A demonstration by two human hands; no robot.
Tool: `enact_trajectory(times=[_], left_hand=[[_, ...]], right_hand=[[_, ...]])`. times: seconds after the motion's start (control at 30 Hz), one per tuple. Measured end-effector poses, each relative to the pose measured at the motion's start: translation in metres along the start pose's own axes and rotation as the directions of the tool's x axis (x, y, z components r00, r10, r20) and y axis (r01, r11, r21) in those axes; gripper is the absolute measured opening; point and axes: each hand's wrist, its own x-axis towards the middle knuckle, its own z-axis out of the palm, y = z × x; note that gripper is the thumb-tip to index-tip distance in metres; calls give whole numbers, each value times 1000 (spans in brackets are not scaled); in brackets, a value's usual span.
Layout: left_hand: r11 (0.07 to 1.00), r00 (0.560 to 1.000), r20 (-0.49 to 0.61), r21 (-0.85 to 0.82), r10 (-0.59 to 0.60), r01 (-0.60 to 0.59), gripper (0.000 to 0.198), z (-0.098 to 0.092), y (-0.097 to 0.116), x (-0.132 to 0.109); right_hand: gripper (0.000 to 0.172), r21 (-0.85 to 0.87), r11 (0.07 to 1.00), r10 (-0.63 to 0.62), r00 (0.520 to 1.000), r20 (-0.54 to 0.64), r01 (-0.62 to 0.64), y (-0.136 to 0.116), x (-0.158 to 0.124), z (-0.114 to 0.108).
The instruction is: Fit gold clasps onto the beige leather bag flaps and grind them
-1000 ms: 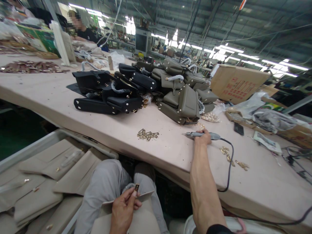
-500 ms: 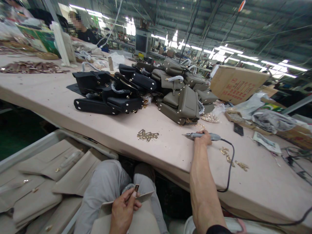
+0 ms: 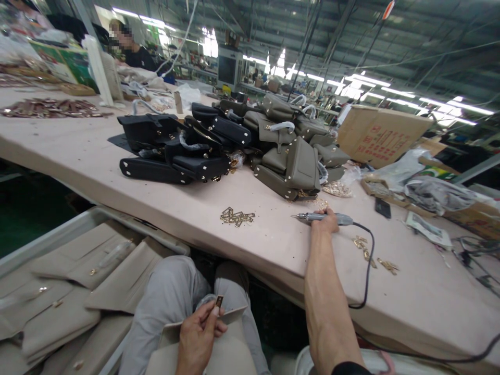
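My right hand (image 3: 326, 223) rests on the pink worktable (image 3: 78, 151) with its fingers wrapped round a grey corded electric screwdriver (image 3: 317, 217), whose tip points left. Down in my lap, my left hand (image 3: 197, 336) pinches a small gold metal fitting (image 3: 219, 300) against the edge of a beige bag panel (image 3: 230, 350). A small heap of gold fittings (image 3: 236, 216) lies on the table left of the screwdriver tip.
Black handbags (image 3: 175, 146) and olive handbags (image 3: 292, 151) are piled mid-table. A cardboard box (image 3: 380, 133) and plastic bags sit at the right. Beige bag pieces (image 3: 66, 291) fill a bin at lower left. A person sits at the far left end.
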Motion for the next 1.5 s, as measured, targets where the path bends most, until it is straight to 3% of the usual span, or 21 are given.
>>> enact_trajectory(times=[0.27,0.37,0.5,0.63,0.8,0.97,1.1,1.27,1.5], left_hand=[[1000,1000,13,25,4,-5,70,-1,-4,1],[1000,1000,7,12,-6,5,69,-1,-1,1],[999,999,25,-40,-22,23,65,1,6,1],[998,999,44,-61,-5,7,57,2,10,-3],[996,996,92,-90,18,-10,46,2,8,-11],[991,991,131,-133,18,-1,33,-4,0,-14],[982,988,150,-184,-23,50,23,-8,0,-15],[958,978,158,-228,-139,173,19,-11,10,-15],[936,969,166,-272,-182,222,14,-12,18,-13]], right_hand=[[32,33,999,-2,999,-34,3,-7,-11,3],[36,36,999,21,999,37,-23,-14,-23,3],[28,62,995,66,982,179,-78,-26,-53,-3],[22,88,984,120,940,318,-156,-34,-99,-21],[20,65,961,203,843,499,-269,-36,-179,-57],[21,-96,941,326,787,524,-326,-21,-267,-98],[28,-215,924,383,772,508,-317,5,-313,-129],[41,-298,910,405,774,487,-289,34,-330,-150],[38,-312,906,408,784,467,-286,49,-325,-159]])
